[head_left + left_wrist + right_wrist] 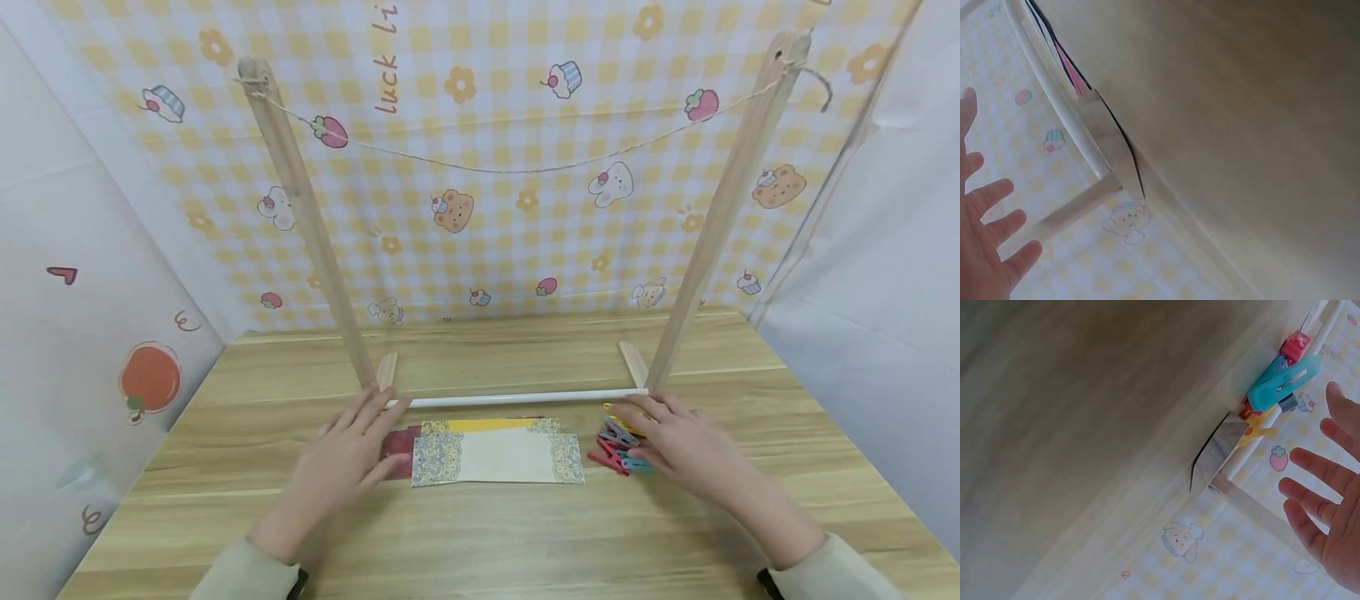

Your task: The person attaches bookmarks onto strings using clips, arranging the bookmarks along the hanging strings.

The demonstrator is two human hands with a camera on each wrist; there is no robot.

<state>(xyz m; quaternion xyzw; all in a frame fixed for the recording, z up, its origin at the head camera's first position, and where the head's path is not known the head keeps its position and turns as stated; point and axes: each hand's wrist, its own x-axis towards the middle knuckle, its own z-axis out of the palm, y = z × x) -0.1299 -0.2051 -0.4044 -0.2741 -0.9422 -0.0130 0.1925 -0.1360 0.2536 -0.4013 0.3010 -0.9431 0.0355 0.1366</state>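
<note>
My left hand (pixel 337 458), fingers spread, is over the left end of a white rod (pixel 517 398) and beside a dark red sheet (pixel 401 442). In the left wrist view the fingers of the left hand (pixel 988 231) are straight and hold nothing. A pale sheet with lace-patterned ends (pixel 502 457) overlaps a yellow one (pixel 472 425). On the other side my right hand (pixel 690 450) hovers by a small pile of colored clothespins (pixel 617 454), partly covering it. Loosely spread fingers of the right hand (pixel 1335 506) show apart from a teal clothespin (pixel 1282 381).
Two wooden posts (pixel 307 208) stand on short feet, joined at the bottom by the rod. A thin string (pixel 495 171) sags between their tops. Behind is a checked cloth (pixel 465 267). White sheeting (pixel 892 275) borders the wooden table (pixel 495 542).
</note>
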